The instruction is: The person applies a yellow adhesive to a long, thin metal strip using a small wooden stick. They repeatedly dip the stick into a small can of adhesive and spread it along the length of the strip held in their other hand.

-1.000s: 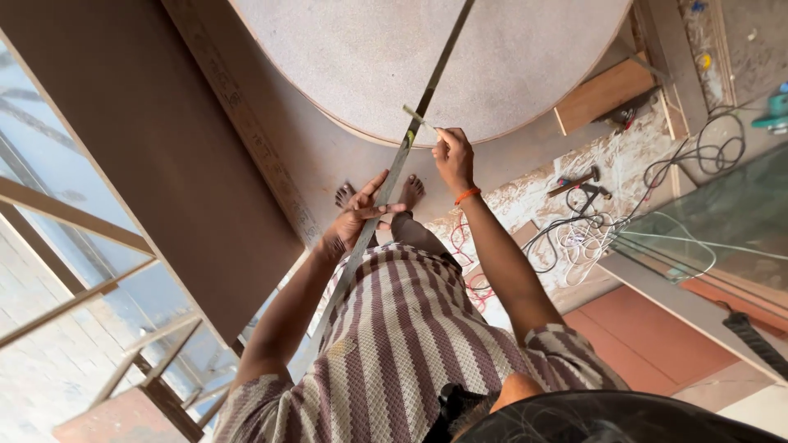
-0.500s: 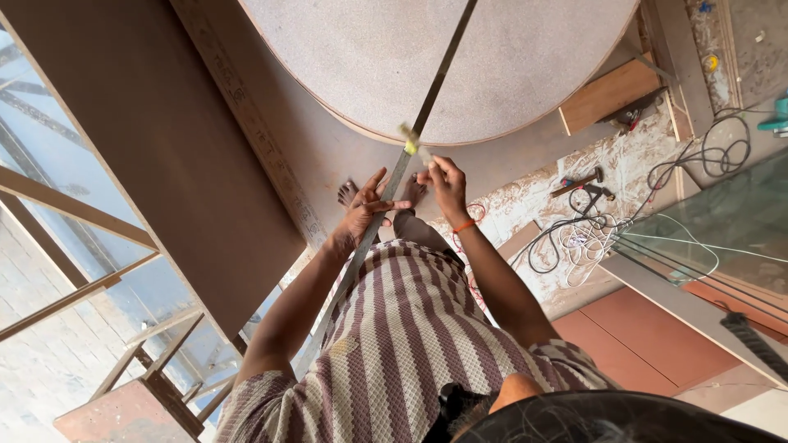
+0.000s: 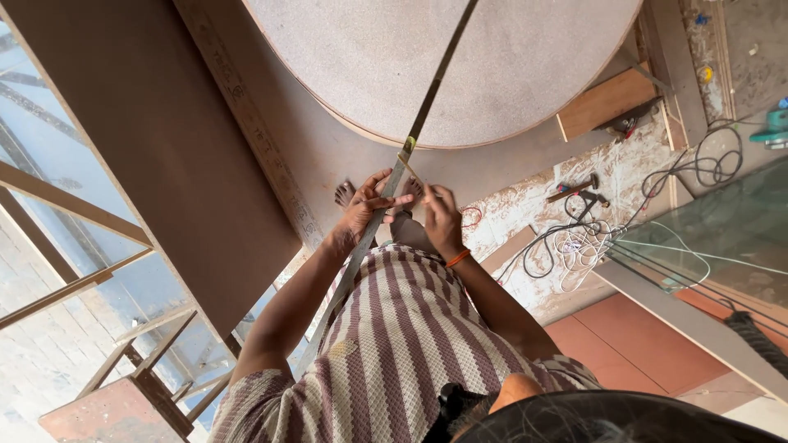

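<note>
Lying across the big round board (image 3: 460,66) and reaching down past the striped shirt (image 3: 394,344), the long metal ruler (image 3: 386,197) is pressed by the spread fingers of the left hand (image 3: 361,209), while the right hand (image 3: 439,221) grips a pencil (image 3: 408,166) at its edge.

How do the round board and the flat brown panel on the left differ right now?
The round board has a curved edge and a pale, speckled grey face; the brown panel has straight edges and a plain, darker brown face. The long metal strip crosses the round board, while nothing rests on the brown panel. Both are large, flat sheets.
</note>
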